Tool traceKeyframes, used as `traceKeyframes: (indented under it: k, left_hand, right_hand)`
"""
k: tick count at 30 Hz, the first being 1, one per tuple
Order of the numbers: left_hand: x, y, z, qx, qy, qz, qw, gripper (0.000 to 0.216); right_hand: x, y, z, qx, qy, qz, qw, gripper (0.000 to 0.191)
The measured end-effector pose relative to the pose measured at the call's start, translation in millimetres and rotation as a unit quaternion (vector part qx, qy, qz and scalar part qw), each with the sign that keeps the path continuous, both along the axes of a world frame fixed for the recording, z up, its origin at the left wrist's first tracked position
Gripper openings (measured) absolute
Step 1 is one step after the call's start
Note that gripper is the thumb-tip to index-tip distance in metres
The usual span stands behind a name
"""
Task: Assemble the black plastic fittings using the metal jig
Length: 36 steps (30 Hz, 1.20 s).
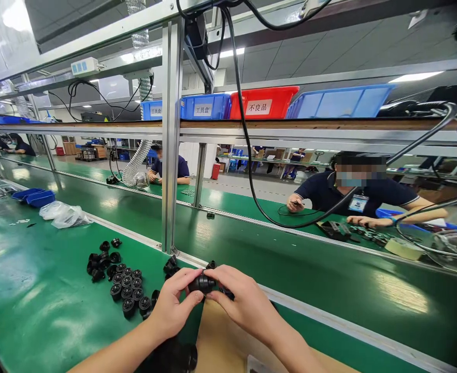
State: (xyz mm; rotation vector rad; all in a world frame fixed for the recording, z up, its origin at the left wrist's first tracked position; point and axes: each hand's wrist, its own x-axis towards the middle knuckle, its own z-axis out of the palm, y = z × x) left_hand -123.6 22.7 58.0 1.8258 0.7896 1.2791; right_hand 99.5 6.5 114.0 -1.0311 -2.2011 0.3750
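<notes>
Between my two hands is a black ribbed cylindrical part, lying roughly sideways. My left hand pinches its left end with thumb and fingers. At its right end, my right hand closes on it in the same way. Just left of my hands, round black parts stand grouped on the green bench, with more loose black pieces behind them. A few black pieces sit right behind my left hand. Below my hands, another dark cylindrical part is partly hidden by my left forearm.
A tan board or carton lies under my right arm. A metal post rises ahead, and a black cable hangs down. Blue bins and a red bin line the shelf. Across the conveyor a person works.
</notes>
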Motion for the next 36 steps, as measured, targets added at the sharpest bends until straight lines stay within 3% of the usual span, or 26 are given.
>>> traceKeyframes:
  k: [9,15,22,25,31,35,36]
  left_hand:
    - [-0.2,0.8,7.4,-0.027,-0.005,0.026,0.999,0.036]
    - [1.1,-0.4,8.1,-0.010,0.014,0.026,1.000,0.033]
    - [-0.2,0.2,8.0,-0.012,0.006,0.026,1.000,0.030]
    - [-0.1,0.7,7.1,-0.059,-0.029,0.012,0.998,0.031]
    - [2.0,3.2,7.5,-0.132,-0.096,-0.037,0.986,0.033]
    - [1.7,-0.4,8.2,-0.091,-0.055,-0.017,0.994,0.032]
    - [1.5,-1.5,8.2,-0.064,-0.032,-0.003,0.997,0.033]
  right_hand:
    - [4.6,3.3,-2.8,0.042,-0.033,0.013,0.998,0.044]
    - [2.2,-0.6,1.8,0.016,-0.075,-0.012,0.997,0.015]
    - [-2.1,-2.4,1.7,0.014,-0.033,-0.026,0.999,0.007]
    - [-2.8,0.4,-4.3,0.054,-0.014,-0.001,0.998,0.011]
    - [-1.9,7.3,-7.9,0.234,-0.078,0.024,0.969,0.034]
    - [-1.4,7.3,-9.6,0.233,-0.106,0.006,0.967,0.012]
    - [-1.6,7.0,-10.8,0.214,-0.110,-0.009,0.971,0.017]
